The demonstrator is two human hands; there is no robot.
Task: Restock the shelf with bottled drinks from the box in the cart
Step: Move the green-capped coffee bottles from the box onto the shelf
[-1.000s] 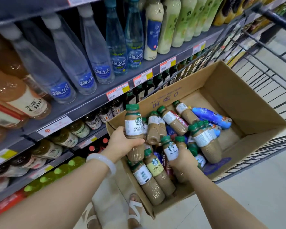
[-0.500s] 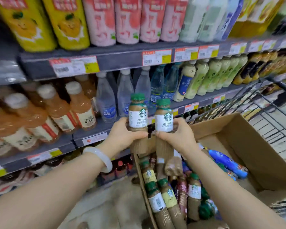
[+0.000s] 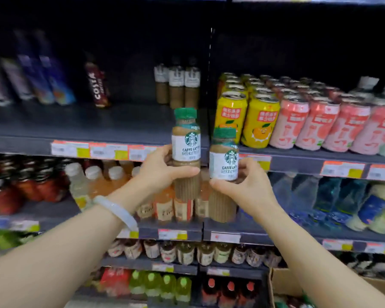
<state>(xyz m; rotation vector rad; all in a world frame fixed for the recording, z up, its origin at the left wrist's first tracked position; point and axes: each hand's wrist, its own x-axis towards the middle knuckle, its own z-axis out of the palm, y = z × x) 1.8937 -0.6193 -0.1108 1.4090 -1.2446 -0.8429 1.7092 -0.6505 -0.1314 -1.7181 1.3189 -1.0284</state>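
Observation:
My left hand grips a green-capped caffe latte bottle upright in front of the upper shelf. My right hand holds a second, identical latte bottle just to the right and slightly lower. Both bottles are level with the shelf's front edge. Three similar coffee bottles stand at the back of that shelf, which is mostly bare around them. A corner of the cardboard box shows at the bottom right.
Yellow cans and pink cans fill the shelf section to the right. A dark Costa bottle and blue bottles stand at the left. Lower shelves hold orange, clear and blue bottles. A vertical divider splits the upper shelf.
Both hands have lifted the two latte bottles out of the box and up to the upper shelf. The view has swung from the cart up to the shelves.

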